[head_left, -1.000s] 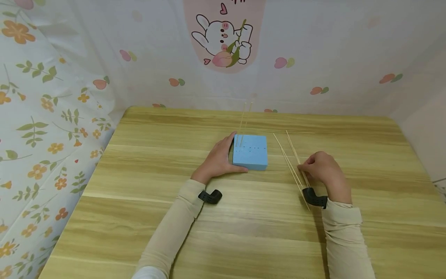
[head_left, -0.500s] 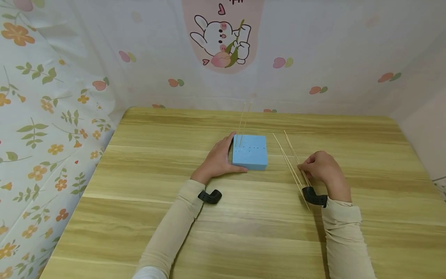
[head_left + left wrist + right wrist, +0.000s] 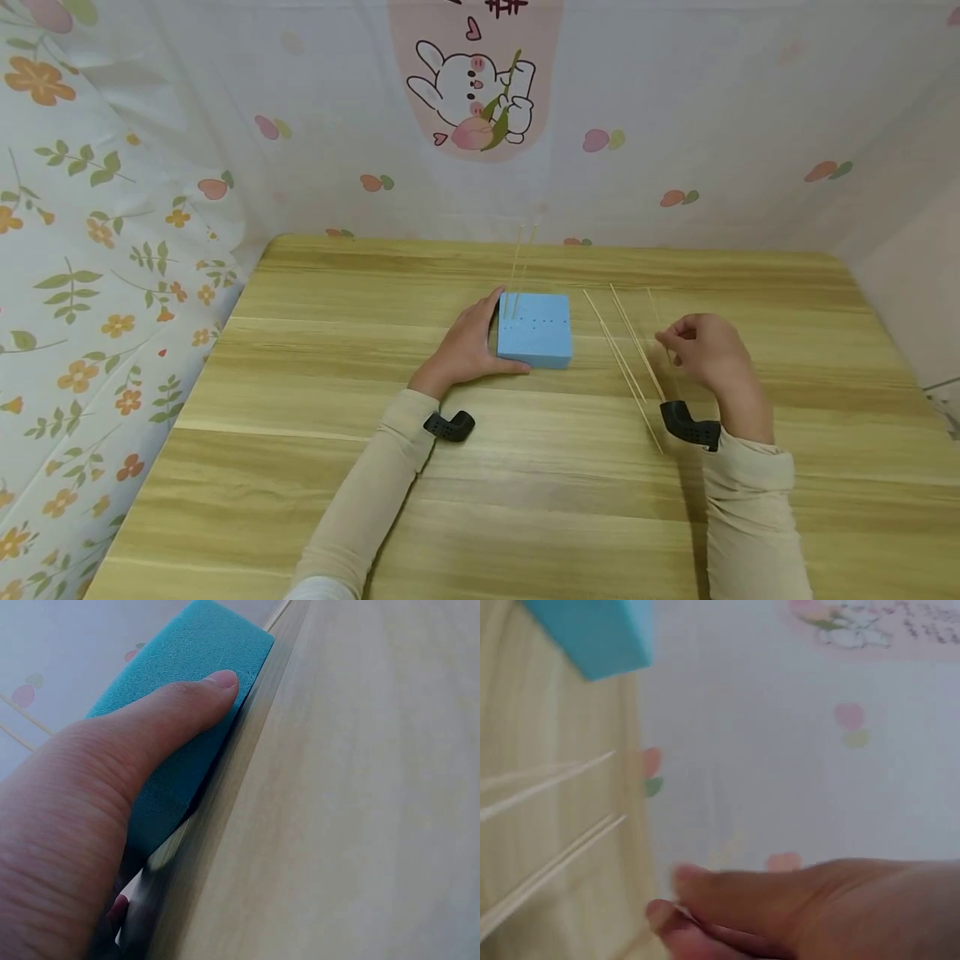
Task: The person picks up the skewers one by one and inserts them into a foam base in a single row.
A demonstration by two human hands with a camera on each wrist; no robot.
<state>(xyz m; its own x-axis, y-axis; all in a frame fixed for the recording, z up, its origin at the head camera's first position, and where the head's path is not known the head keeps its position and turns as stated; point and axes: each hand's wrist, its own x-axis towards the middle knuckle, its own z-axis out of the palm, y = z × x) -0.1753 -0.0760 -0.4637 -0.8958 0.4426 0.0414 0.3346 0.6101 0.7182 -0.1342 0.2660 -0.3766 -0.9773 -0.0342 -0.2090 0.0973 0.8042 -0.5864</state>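
My left hand grips a light blue foam block from its left side. In the left wrist view the thumb lies along the block's side face. Two thin bamboo skewers stand upright near the block's back left corner, and small dark holes run across its top. Right of the block, my right hand pinches one skewer between thumb and fingertips, slightly above the table. The right wrist view shows the pinching fingers blurred.
Several loose skewers lie slanted on the wooden table between the block and my right hand. Behind the table hangs a white printed curtain; a floral cloth covers the left side.
My right hand has lifted and shifted right, away from the lying skewers, with one skewer now pinched in it. My left hand and the block have stayed put; the head view has tilted slightly.
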